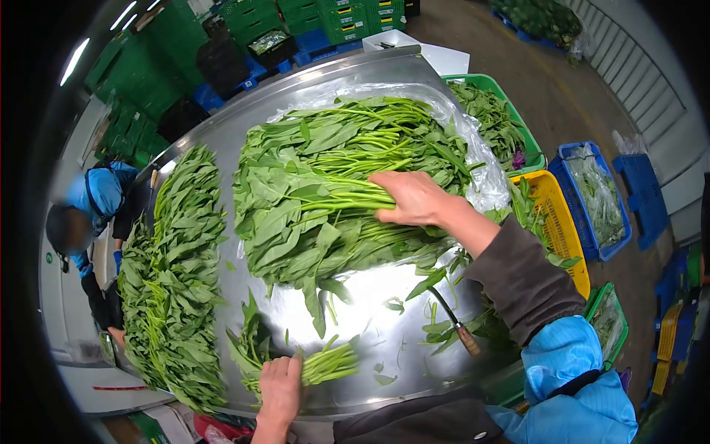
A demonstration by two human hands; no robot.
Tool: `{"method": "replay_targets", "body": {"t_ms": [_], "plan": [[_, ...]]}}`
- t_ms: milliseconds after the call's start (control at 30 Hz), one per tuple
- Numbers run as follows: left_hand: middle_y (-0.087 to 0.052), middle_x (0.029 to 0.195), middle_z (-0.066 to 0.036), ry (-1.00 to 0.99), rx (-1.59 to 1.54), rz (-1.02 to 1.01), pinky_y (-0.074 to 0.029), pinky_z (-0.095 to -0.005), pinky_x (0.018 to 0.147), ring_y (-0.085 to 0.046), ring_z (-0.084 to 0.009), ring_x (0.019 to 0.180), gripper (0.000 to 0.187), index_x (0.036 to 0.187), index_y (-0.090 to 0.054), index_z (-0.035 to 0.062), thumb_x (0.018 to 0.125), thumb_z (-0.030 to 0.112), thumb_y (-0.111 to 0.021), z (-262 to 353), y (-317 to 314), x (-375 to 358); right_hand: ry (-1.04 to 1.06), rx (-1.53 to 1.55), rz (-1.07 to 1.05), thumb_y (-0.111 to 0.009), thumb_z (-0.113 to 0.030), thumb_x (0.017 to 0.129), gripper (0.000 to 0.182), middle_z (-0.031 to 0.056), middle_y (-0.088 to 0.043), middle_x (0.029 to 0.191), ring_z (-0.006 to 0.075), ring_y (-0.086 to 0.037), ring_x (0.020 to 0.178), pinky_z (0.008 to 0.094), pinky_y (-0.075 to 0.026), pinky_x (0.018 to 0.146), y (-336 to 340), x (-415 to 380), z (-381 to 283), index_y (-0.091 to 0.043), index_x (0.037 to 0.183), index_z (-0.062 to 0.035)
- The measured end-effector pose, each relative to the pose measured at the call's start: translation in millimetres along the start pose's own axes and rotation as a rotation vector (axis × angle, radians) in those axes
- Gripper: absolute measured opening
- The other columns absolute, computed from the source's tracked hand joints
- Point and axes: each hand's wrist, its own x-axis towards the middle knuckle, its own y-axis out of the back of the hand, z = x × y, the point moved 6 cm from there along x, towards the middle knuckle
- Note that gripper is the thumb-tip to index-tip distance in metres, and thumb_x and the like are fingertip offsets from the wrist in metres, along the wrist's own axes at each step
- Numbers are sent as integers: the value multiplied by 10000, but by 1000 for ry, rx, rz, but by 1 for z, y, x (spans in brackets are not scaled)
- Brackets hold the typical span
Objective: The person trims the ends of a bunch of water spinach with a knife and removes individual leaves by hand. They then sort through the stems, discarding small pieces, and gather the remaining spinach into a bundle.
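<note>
My right hand (410, 197) is closed round stems at the right side of the big heap of leafy greens (296, 163), which lies on clear plastic (484, 174). Near the table's front edge, my left hand (281, 386) grips a small bunch of greens (329, 363), its cut stems pointing right and its leaves to the left. A sickle-like knife (467, 338) with a wooden handle lies on the metal table (362, 300), among loose leaves, between my hands.
A long row of greens (174, 274) covers the table's left side, with a co-worker (107, 194) beyond it. Green, yellow (566, 222) and blue crates (625, 222) of greens stand along the right. Stacked green crates (344, 22) are at the back.
</note>
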Motion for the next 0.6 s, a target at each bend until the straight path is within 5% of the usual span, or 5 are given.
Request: {"method": "replay_targets", "body": {"t_ms": [233, 333, 533, 600], "plan": [[-508, 752, -81, -43, 106, -23, -403, -374, 659, -533, -251, 724, 284, 985, -567, 20, 703, 54, -559, -1, 14, -24, -215, -113, -196, -721, -174, 669, 461, 176, -642, 907, 346, -627, 874, 440, -498, 758, -20, -1, 8, -560, 1076, -27], [-510, 751, -82, -46, 111, -16, -404, -374, 659, -534, -252, 719, 279, 981, -567, 22, 704, 54, -556, -2, 12, -33, -256, -189, -236, -706, -197, 681, 305, 165, -642, 884, 333, -628, 861, 436, -490, 734, 11, 14, -7, -607, 917, -31], [-523, 749, -87, -38, 74, -19, -409, -378, 652, -546, -259, 730, 280, 977, -570, 22, 699, 54, -559, -1, 2, -47, 124, -186, 264, -729, -224, 680, 366, 177, -638, 928, 344, -614, 899, 434, -483, 773, 15, 18, 2, -589, 959, -33], [-528, 750, -89, -41, 60, -7, -410, -379, 651, -549, -262, 734, 283, 979, -570, 20, 698, 54, -560, -1, 3, -50, -355, 178, -330, -762, -246, 674, 456, 198, -629, 996, 356, -602, 955, 430, -477, 815, -20, 7, 22, -581, 1019, -9]]}}
